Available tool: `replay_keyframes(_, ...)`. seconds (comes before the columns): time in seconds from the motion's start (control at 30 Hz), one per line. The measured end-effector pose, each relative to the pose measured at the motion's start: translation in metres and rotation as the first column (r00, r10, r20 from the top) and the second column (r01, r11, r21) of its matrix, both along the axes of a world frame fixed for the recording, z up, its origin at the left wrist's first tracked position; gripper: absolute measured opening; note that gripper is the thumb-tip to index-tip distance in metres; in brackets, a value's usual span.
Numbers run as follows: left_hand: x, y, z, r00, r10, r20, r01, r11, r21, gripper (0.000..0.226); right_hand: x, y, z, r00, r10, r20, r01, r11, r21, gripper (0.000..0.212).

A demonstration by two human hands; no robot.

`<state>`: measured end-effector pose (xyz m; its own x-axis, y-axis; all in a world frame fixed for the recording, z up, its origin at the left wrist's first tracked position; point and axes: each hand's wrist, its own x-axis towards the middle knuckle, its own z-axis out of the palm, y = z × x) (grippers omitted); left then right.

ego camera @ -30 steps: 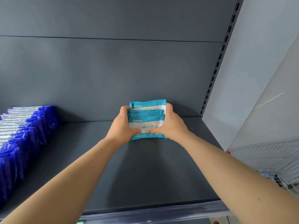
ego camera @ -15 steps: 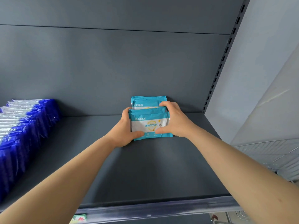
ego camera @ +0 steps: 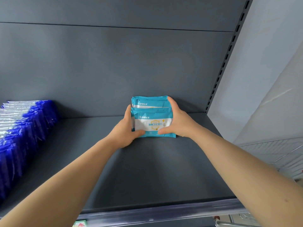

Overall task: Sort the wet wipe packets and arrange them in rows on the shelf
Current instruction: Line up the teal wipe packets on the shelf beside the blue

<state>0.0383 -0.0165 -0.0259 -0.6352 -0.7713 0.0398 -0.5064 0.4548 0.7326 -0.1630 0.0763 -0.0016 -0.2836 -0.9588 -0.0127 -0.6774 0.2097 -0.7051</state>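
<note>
Two hands are gripping one small stack of teal packets (ego camera: pixel 153 124) by its short ends. The left hand (ego camera: pixel 125 130) is curling around the left end with the thumb pressing on the front face. The right hand (ego camera: pixel 179 122) is doing the same on the right end and is reaching up to the top corner of the packets behind.

The stack is standing on its long edge on the shelf (ego camera: pixel 147 174), far in and close to the back panel (ego camera: pixel 114 71); whether it is touching the panel I cannot tell. Its long axis is running from left to right, so the printed faces are looking toward the near edge. Both hands are equally near to it.

Many dark blue packets (ego camera: pixel 24 128) are standing in a row well apart at the left, running from near to far. I judge that further teal packets should be going in front of this stack, so that the teal row is growing parallel to the blue one.
</note>
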Motion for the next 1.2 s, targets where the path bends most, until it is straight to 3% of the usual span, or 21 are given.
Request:
replay_keyframes(0.17, 0.004, -0.001, 0.003, 0.998, 0.004, 0.067, -0.003, 1.000, -0.010, 0.066, 0.010, -0.004, -0.002, 0.995, -0.026, -0.097, 0.023, 0.999, -0.033, 0.117)
replay_keyframes(0.37, 0.002, 0.012, 0.005, 0.990, 0.115, 0.082, -0.112, 0.993, -0.034, 0.084, 0.005, 0.017, -0.002, 0.975, -0.024, -0.220, 0.026, 1.000, 0.009, 0.119)
replay_keyframes(0.47, -0.003, 0.025, 0.018, 0.965, 0.194, 0.174, -0.137, 0.946, -0.295, 0.094, 0.001, 0.033, 0.004, 0.960, -0.048, -0.277, 0.043, 0.999, -0.023, 0.112)
replay_keyframes(0.57, -0.022, 0.049, 0.031, 0.954, 0.222, 0.199, -0.053, 0.783, -0.620, 0.072, -0.014, 0.059, 0.013, 0.934, -0.091, -0.347, 0.073, 0.995, -0.066, 0.092)
replay_keyframes(0.67, -0.060, 0.077, 0.040, 0.980, 0.161, 0.118, -0.022, 0.673, -0.739, 0.049, -0.041, 0.093, 0.019, 0.897, -0.113, -0.428, 0.091, 0.993, -0.072, 0.068)
replay_keyframes(0.93, -0.212, 0.192, 0.041, 0.966, -0.089, 0.241, 0.240, 0.643, -0.727, 0.026, -0.157, 0.223, 0.014, 0.785, -0.208, -0.584, 0.182, 0.978, -0.104, 0.054)
replay_keyframes(1.2, -0.393, 0.328, 0.002, 0.929, -0.256, 0.269, 0.370, 0.688, -0.624, 0.031, -0.320, 0.376, -0.022, 0.778, -0.221, -0.588, 0.315, 0.947, 0.061, 0.052)
